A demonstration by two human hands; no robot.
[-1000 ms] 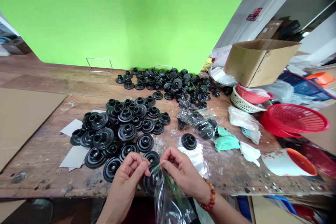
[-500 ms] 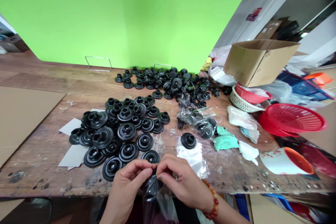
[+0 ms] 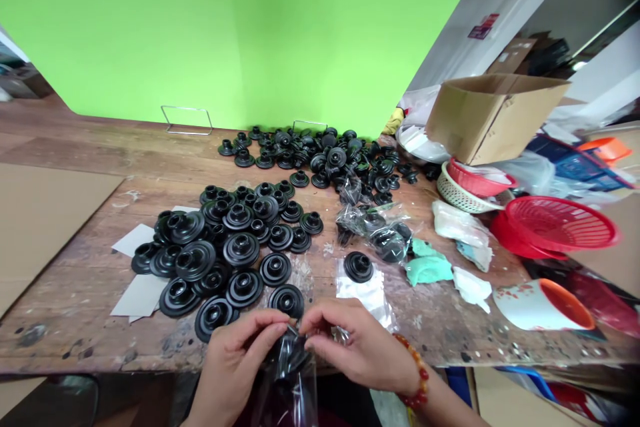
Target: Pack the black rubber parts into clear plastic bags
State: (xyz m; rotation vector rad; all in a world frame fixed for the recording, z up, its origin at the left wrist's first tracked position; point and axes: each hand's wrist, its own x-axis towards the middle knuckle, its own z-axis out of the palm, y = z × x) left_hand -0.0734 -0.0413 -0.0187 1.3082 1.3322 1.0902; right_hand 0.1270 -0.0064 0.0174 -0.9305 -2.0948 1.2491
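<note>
In the head view, a clear plastic bag (image 3: 300, 390) hangs at the table's front edge with a black stepped rubber disc (image 3: 290, 353) inside it. My left hand (image 3: 243, 353) pinches the top of the bag between thumb and fingertips. From the other side, my right hand (image 3: 353, 343), with a beaded bracelet at the wrist, has its fingertips closed at the bag's mouth. Just beyond my fingertips lies a loose black disc (image 3: 287, 300). To the right, another black disc (image 3: 359, 267) rests on a stack of flat clear bags (image 3: 370, 297).
Black discs form a near-left pile (image 3: 240, 250) and a far pile (image 3: 325, 153) by the green panel (image 3: 240, 33). Bagged discs (image 3: 387, 240) lie centre-right. Further right stand a red basket (image 3: 565, 223), a cardboard box (image 3: 495, 117) and a tipped white-and-orange container (image 3: 530, 307).
The bag's lower part has swung straighter and hangs flatter. My right hand has shifted slightly right, opening a small gap between the hands.
</note>
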